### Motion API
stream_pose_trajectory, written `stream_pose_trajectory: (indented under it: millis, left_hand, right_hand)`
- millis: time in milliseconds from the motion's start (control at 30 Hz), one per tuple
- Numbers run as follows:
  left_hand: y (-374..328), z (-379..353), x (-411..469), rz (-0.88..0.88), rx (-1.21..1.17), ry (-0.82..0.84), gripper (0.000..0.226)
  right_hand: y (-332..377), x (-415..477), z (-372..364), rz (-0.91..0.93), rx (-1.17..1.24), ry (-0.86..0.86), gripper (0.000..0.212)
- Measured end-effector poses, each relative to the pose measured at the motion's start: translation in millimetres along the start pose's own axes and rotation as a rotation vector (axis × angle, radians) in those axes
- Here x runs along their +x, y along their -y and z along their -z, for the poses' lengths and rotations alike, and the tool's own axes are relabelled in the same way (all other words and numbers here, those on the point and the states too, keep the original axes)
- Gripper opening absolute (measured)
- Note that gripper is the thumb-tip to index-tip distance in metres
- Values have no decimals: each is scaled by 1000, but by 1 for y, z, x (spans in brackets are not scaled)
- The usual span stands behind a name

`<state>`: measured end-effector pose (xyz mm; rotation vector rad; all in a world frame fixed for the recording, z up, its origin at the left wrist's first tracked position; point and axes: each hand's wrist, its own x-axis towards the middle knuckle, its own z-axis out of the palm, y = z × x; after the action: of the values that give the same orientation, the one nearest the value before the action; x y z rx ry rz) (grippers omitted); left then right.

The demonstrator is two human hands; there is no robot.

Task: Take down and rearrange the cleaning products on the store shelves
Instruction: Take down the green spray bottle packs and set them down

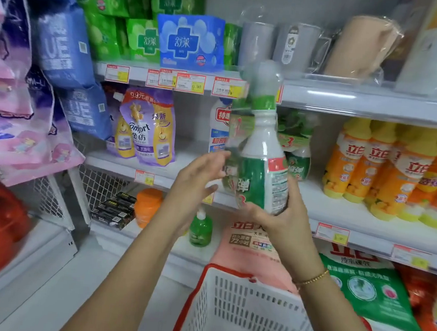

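A twin pack of green-and-white cleaner bottles in clear wrap stands upright in front of the middle shelf. My right hand grips its base from below and the right. My left hand has straight fingers that touch the pack's left side. A similar green pack stands on the shelf behind it. Below my arms is a white basket with a red rim.
Orange detergent bottles fill the middle shelf's right. Purple softener pouches and a white bottle stand at its left. On the lower shelf sit a small green bottle, an orange tub and detergent bags.
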<state>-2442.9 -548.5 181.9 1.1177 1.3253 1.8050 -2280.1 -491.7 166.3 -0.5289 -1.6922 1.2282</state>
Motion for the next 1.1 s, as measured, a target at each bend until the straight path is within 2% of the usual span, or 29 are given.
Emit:
stream_pose_trajectory:
  millis: [67,133,200,267,333,400,467,567,667,767,900,1000,1100]
  left_hand:
    - [7,15,9,90,-14,-55,39]
    - [13,27,15,191,-10,-49,38]
    - [13,37,18,309,-77,23,38]
    - [9,47,19,404,-153,115,67]
    - [5,55,19,431,-217,171,95]
    - [4,64,20,426,-239,193,98]
    - [3,71,22,422,-223,156,79]
    - [-1,81,24,422,-88,63,43]
    - [-8,96,26,425,76,-8,36]
    - [-15,112,24,394,191,-40,14]
    - [-9,132,14,321,324,-55,9]
    - [24,148,0,325,380,-94,15]
    - [80,165,-19,388,441,-112,23]
  right_hand:
    - [-2,-4,7,-211,359,118,61]
    - [-8,-10,11,-345,600,208,71]
    - [-9,-12,10,-436,707,257,87]
    - [-8,-11,10,-510,716,275,92]
    - [-3,-9,10,-559,661,290,89]
    - [1,-6,8,-601,626,283,75]
    - [4,-3,4,-638,587,296,68]
    - [0,3,-8,-666,521,366,72]
    - [-14,10,-18,-689,484,422,73]
    - [-35,14,-28,-672,538,447,55]
    - [-85,15,-47,-616,515,498,44]
    - [-126,17,-60,-546,206,540,35]
    - [-165,19,-70,-394,-276,472,32]
